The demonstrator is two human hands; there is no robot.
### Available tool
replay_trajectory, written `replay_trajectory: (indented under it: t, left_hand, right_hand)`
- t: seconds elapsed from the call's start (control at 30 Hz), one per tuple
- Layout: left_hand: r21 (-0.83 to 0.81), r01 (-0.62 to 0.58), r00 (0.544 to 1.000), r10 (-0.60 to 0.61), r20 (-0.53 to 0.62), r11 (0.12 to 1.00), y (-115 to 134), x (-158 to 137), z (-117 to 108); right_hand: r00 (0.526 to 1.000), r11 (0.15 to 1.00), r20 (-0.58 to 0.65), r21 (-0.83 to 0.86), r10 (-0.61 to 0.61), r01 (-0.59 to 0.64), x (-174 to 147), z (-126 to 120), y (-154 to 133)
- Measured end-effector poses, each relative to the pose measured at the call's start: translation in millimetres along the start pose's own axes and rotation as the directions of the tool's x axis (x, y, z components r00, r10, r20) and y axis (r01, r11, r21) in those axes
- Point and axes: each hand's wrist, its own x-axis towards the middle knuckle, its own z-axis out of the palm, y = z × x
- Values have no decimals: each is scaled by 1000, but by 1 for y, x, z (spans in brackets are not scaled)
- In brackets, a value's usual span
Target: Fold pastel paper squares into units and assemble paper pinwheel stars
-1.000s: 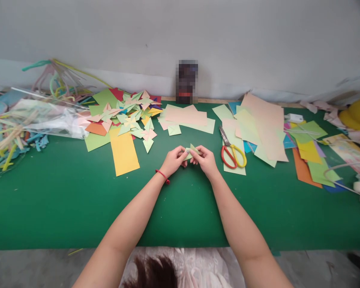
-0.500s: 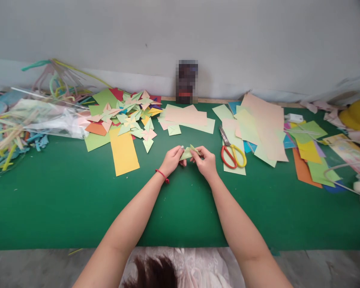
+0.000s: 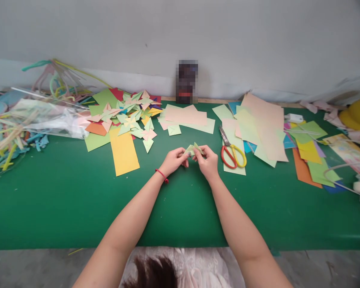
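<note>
Where a green table [image 3: 180,216] stretches across the whole view, paper work is partly done. Loose pale pink and green sheets [image 3: 265,128] lie at its right, flat and apparently unfolded, so plenty of material seems unused. Toward the left, a heap of folded paper pieces [image 3: 132,120] in green, pink and yellow shows many folds already made; how many are finished is hard to tell. A flat yellow sheet [image 3: 124,154] lies just in front of that heap. Scissors with one red and one yellow handle [image 3: 225,139] rest on paper to the right of the hands, untouched. Left hand [image 3: 172,161] and right hand [image 3: 208,162] are both nearly closed, thumbs and fingers pinching a small pale green paper [image 3: 191,149] between them, near the table's middle. It is creased, with a pointed flap standing up, and appears mid-fold; the folds left to make cannot be counted.
</note>
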Motion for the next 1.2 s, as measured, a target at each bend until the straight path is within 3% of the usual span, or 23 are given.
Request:
replay_trajectory:
  t: [0.17, 0.53, 0.7, 0.93, 1.2]
  left_hand:
    - [22, 17, 1000, -17, -22, 1000, -2, 0, 0]
    - [-46, 38, 999, -37, 3, 998, 0, 0, -2]
    - [-40, 25, 1000, -24, 4, 999, -1, 0, -2]
    - [-51, 7, 998, -10, -59, 999, -2, 2, -1]
    - [-162, 57, 998, -59, -5, 985, 0, 3, 0]
  right_hand:
    - [999, 998, 25, -46, -31, 33, -1, 0, -2]
    - [993, 1000, 113, 23, -22, 20, 1, -2, -2]
    - [994, 1000, 106, -21, -10, 12, 1, -3, -3]
    - [997, 998, 69, 40, 37, -40, 2, 0, 1]
    - [997, 995, 57, 78, 56, -60, 2, 1, 2]
